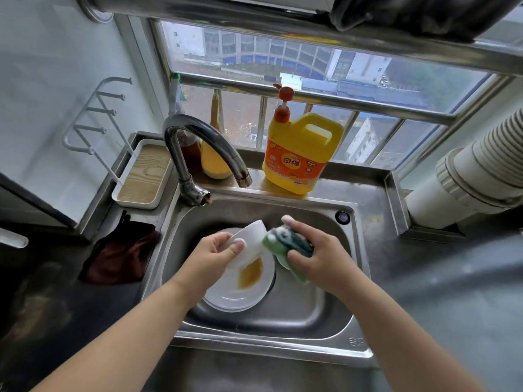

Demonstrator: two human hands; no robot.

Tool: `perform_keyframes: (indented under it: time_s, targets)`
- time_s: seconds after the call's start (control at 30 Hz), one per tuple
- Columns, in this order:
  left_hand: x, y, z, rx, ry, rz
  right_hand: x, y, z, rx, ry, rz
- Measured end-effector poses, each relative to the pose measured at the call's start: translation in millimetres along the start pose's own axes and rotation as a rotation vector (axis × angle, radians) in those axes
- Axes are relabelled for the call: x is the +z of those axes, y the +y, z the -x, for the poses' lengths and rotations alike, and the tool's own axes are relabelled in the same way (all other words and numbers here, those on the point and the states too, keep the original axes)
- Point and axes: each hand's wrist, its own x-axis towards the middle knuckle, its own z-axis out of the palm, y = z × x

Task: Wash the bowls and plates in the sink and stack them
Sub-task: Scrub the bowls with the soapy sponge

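The left hand (223, 250) grasped a white bowl (249, 241) by its rim, thumb on the outer wall and fingers curled behind, holding it tilted above the sink (311, 312). The right hand (319, 256) clenched a sudsy green sponge (285, 247), whose soapy end touched the bowl's rim just beside the left-hand grip.

Judged from its look, the bowl was light, rigid and breakable. Wet and soapy, it would likely be slippery, so the thumb-and-fingers hold across the rim appeared the soundest purchase. The sponge was soft and gave under the fingers.

Directly below the held bowl lay a white plate (235, 295) on the sink floor, apparently stacked on at least 1 more plate; the exact count could not be told. The top plate held a pool of brown-orange sauce residue (250, 274) and was not yet washed.

Beyond the grip, the faucet (198, 142) stood over the basin with no water seen running. Farther right of it, a yellow detergent jug (300, 154) with an orange pump stood on the ledge. To the left of the sink lay a dark cloth (121, 256), and behind it an empty white tray (141, 176) with a wood-grain base.
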Motion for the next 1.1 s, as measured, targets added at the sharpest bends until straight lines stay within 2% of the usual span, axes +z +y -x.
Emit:
perform_keyframes:
  time_s: [0.13, 0.27, 0.33, 0.5, 0.6, 0.73, 0.87, 0.97, 1.03, 1.1]
  targets:
    - [18.2, 0.9, -0.6, -0.026, 0.017, 0.136, 29.8, -11.3, 3.0, -0.087, 0.044, 0.079]
    - [30.4, 3.3, 1.9, 0.013, 0.019, 0.279, 49.3, -17.2, -4.6, -0.153, 0.218, 0.121]
    - [28.2, 4.9, 2.5, 0.02, 0.051, 0.319, 48.4, -10.2, -16.6, -0.102, 0.249, 0.072]
    - [22.7, 14.7, 2.2, 0.075, 0.026, 0.328, 38.3, 3.3, -32.8, 0.141, 0.278, -0.284]
    - [24.0, 17.0, -2.4, 0.081, 0.041, 0.256, 47.5, -10.0, -18.9, 0.057, 0.307, -0.221]
    - [26.3, 11.6, -2.3, 0.06, 0.046, 0.293, 58.1, -29.9, -10.1, -0.149, 0.271, 0.035]
    - [25.2, 10.3, 0.0, 0.072, 0.048, 0.329, 46.4, -19.4, -27.9, -0.039, 0.263, -0.035]
    - [21.0, 11.3, 0.6, 0.082, 0.011, 0.36, 35.9, -4.5, -39.7, 0.124, 0.269, -0.284]
    - [17.9, 13.0, 0.3, 0.073, -0.002, 0.382, 32.7, -0.6, -39.1, 0.232, 0.213, -0.487]
    - [14.9, 13.2, -0.1, 0.068, -0.009, 0.39, 32.7, -0.5, -35.8, 0.239, 0.211, -0.479]
